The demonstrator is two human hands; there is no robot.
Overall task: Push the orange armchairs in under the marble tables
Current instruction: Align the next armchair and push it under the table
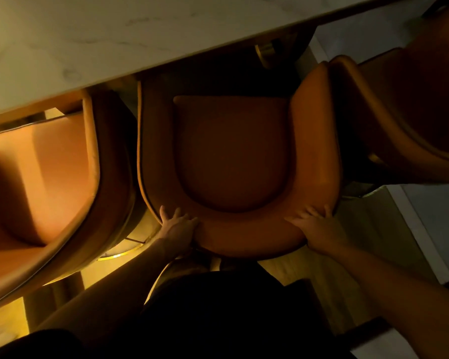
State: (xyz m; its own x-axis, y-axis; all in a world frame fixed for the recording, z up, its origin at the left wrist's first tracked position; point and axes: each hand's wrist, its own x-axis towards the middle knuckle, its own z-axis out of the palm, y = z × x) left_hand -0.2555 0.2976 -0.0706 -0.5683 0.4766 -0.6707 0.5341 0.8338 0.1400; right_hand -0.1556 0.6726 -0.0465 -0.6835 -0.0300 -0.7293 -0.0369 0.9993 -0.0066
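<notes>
Orange armchair [233, 151] sitting at centre frame, front edge tucked beneath the marble surface [94, 42] across the top. Left hand [178, 225] and right hand [315, 229] both gripping the curved backrest rim, fingers wrapped over it. Neighbouring armchairs [42, 177] flanking at left and right.

- White marble tabletop with faint grey veining [94, 40]: polished, smooth.
- Orange curved-back armchair [233, 151]: smooth leather-like upholstery, soft sheen, piped seam along the edge.
- Gold-coloured round metal base [266, 51] under table: shiny, brass-like.
- Pale floor [436, 216]: smooth, tile-like.
</notes>
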